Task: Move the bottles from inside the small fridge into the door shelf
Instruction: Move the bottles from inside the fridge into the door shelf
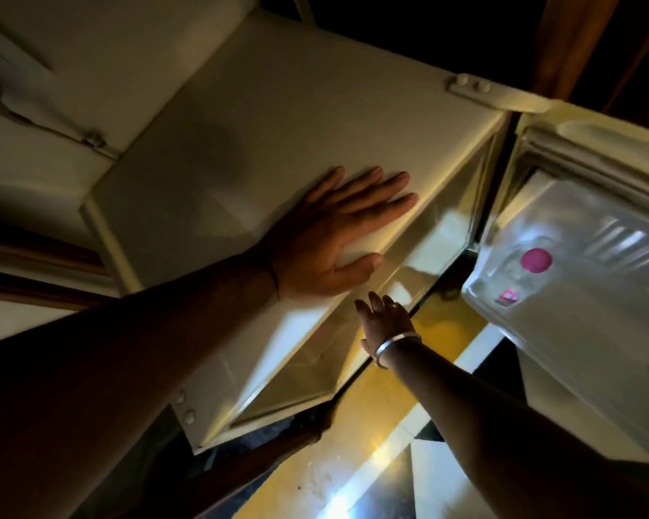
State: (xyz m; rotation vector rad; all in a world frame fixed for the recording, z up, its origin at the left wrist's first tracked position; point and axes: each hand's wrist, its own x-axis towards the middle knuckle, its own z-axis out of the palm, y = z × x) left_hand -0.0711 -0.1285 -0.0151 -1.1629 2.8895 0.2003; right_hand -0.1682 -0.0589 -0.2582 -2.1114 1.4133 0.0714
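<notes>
The right hand point(384, 324), fingers spread and empty, reaches toward the open mouth of the small fridge point(278, 151), while the left hand point(338, 234) lies flat with fingers together on the fridge top. No bottle shows; the inside is hidden from this high angle. The door point(577, 256) stands open at right, its clear shelf cover in view. This looks like the first reach in; next comes finding a bottle by feel or by stooping. The room is dim, with a yellow-and-white floor point(409, 398) below.

The room is dim. A yellow floor point(386, 391) with pale and black tiles catches a bright glare. Dark wooden furniture point(577, 39) stands behind.
</notes>
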